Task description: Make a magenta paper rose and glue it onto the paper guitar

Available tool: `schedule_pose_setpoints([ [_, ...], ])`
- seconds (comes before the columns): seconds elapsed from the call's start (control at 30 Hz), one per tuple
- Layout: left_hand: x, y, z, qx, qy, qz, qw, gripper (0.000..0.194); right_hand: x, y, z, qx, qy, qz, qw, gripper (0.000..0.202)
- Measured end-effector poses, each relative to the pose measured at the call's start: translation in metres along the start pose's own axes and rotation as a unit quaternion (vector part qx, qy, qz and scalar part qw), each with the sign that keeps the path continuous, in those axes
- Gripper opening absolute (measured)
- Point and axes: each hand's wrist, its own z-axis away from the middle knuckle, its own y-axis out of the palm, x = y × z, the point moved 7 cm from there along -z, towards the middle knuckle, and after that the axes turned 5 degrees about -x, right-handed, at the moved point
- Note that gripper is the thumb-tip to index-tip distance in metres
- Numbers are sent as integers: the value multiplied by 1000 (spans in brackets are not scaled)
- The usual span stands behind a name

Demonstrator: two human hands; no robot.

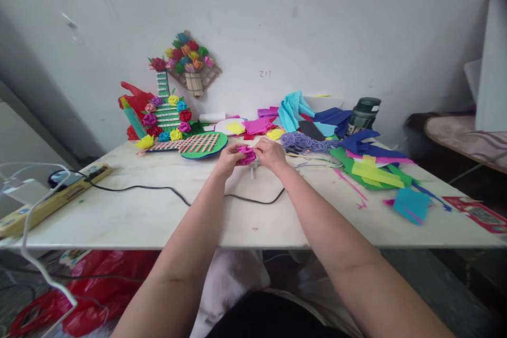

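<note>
A magenta paper flower (247, 155) is held just above the middle of the white table (158, 222). My left hand (229, 159) grips it from the left, fingers closed at its edge. On the other side, my right hand (271, 153) pinches at the flower's right edge with thumb and fingertips. A small pale object (253, 171) shows right below the flower; its kind is unclear. Left of my hands lies a green guitar-shaped piece (202, 145) with crossed sticks on it.
A black cable (154, 187) runs from a power strip (59, 195) and passes beneath my forearms. Coloured paper sheets (293, 111), purple yarn (304, 142) and a dark bottle (362, 116) stand toward the back right. Paper flower crafts (168, 116) lean on the wall; scraps (372, 171) lie at right.
</note>
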Motion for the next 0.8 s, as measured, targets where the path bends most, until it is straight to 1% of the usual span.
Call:
schedule_pose_setpoints([
  [0.13,-1,0,0,-3,6,-3,1000,39,1,-3,1,2,1,23,1000,24],
  [0.4,1,-2,-3,-2,15,-19,1000,39,5,-2,3,36,-22,86,995,30],
  [0.6,1,-2,-3,-10,17,-13,1000,40,7,0,2,52,-10,93,994,30],
  [0.7,1,-2,-3,-11,20,-11,1000,40,10,2,1,60,-21,91,994,30],
  [0.8,0,-3,-3,-14,24,-7,1000,39,10,1,1,55,-27,93,994,32],
])
